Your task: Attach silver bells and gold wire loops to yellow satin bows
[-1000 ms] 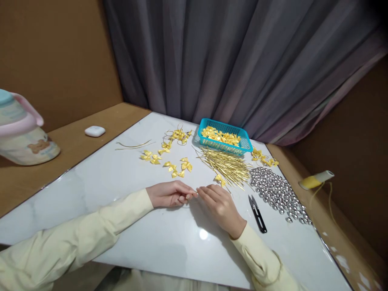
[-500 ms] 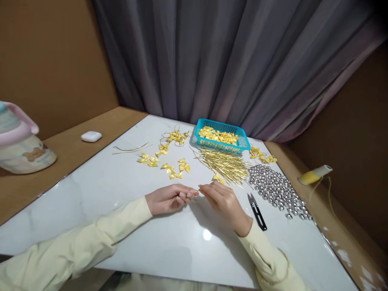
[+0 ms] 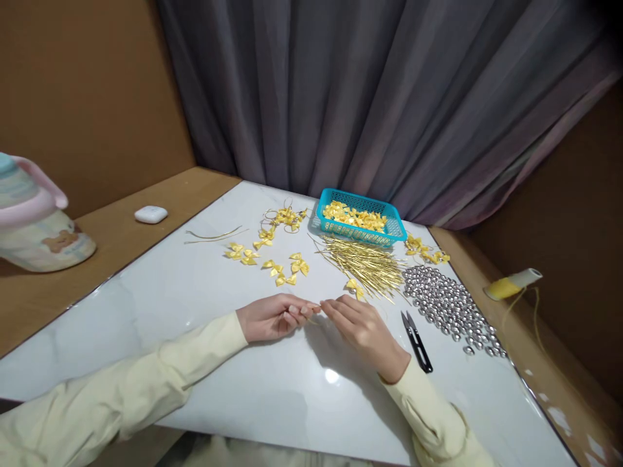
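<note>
Above the middle of the white tabletop, my left hand (image 3: 275, 316) and my right hand (image 3: 360, 329) meet fingertip to fingertip. Both are closed in a pinch. A thin gold cord (image 3: 313, 322) shows just under the left fingertips; the fingers hide most of it. Just beyond the right hand lies a yellow ribbon bow (image 3: 355, 288) with a small shiny bead. Behind that spreads a heap of cut gold cords (image 3: 367, 263). Several loose yellow bows (image 3: 285, 279) lie past my left hand.
A teal basket (image 3: 402, 231) of yellow bows stands at the back. Silver beads (image 3: 445, 301) spread on the right, beside black thread snips (image 3: 416, 342). Bows with cord loops (image 3: 291, 219) lie farther back. A thread spool (image 3: 513, 284), white case (image 3: 150, 214) and bottle (image 3: 43, 233) flank the tabletop.
The fingertips have shifted slightly, and the gold bit that showed between them is now hidden. The whole view has moved a little; the things on the table lie as before.
</note>
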{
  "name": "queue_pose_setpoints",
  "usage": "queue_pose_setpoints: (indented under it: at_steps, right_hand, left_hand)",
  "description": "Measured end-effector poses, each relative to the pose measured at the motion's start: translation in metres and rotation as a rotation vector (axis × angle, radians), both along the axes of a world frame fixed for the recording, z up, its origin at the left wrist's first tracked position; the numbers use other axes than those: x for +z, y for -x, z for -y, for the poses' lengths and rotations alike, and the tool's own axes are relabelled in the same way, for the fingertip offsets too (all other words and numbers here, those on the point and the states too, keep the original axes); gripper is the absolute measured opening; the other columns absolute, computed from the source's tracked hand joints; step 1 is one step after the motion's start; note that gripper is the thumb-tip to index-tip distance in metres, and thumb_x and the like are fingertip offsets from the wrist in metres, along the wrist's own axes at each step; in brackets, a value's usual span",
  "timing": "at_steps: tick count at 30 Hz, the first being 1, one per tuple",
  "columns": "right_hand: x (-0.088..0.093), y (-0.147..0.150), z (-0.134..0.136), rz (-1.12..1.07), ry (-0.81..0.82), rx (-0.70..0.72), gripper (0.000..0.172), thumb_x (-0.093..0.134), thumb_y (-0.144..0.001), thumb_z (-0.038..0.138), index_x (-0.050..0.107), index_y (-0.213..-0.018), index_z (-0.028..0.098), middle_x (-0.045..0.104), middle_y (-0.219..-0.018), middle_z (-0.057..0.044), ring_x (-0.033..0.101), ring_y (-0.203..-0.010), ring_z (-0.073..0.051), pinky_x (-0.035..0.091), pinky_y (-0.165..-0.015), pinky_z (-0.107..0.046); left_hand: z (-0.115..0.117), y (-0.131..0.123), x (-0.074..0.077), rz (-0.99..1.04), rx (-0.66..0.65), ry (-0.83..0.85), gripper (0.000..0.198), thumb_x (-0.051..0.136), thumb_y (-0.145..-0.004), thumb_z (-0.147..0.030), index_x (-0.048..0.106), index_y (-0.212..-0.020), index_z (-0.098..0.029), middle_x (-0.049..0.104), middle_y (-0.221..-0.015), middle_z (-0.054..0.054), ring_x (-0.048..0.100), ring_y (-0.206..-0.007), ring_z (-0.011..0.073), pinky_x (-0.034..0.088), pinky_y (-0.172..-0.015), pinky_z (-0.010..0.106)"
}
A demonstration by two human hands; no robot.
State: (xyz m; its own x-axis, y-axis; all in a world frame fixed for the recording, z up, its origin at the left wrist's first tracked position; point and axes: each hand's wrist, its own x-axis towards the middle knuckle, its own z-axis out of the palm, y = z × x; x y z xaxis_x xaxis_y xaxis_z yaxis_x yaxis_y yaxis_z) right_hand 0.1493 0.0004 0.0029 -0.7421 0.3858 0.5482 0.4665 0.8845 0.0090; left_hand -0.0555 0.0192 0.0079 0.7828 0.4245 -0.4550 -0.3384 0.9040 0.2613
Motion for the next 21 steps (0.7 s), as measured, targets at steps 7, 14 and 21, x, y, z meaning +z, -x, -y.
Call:
queue_pose_setpoints:
  at_steps: [7, 14, 21]
  right_hand:
    - [0.004, 0.002, 0.003, 0.052, 0.008, -0.007, 0.026, 0.036, -0.092, 0.010, 0.057, -0.105, 0.004, 0.065, -0.083, -0.012, 0.052, -0.072, -0.019, 0.044, -0.058, -0.030]
    - [0.013, -0.002, 0.005, 0.124, 0.049, -0.031, 0.023, 0.037, -0.090, 0.009, 0.061, -0.090, 0.010, 0.059, -0.069, -0.007, 0.049, -0.065, -0.018, 0.039, -0.054, -0.030]
    - [0.026, -0.056, -0.019, 0.115, 0.183, -0.181, 0.030, 0.037, -0.088, 0.006, 0.064, -0.078, 0.012, 0.058, -0.062, -0.007, 0.051, -0.060, -0.017, 0.035, -0.052, -0.027]
  left_hand:
    - [-0.002, 0.000, -0.006, -0.092, -0.035, -0.183, 0.013, 0.050, -0.081, -0.002, 0.059, -0.073, -0.005, 0.043, -0.054, -0.003, 0.036, -0.038, -0.0002, 0.029, -0.032, 0.004]
    - [-0.002, -0.004, -0.011, -0.267, -0.093, -0.511, 0.013, 0.066, -0.074, -0.019, 0.065, -0.079, -0.007, 0.053, -0.061, 0.000, 0.044, -0.045, 0.0018, 0.035, -0.041, 0.010]
    - [-0.026, -0.022, 0.025, -0.716, -0.338, -1.197, 0.024, 0.054, -0.082, -0.033, 0.061, -0.096, -0.014, 0.059, -0.092, 0.008, 0.056, -0.084, 0.0188, 0.045, -0.066, 0.026]
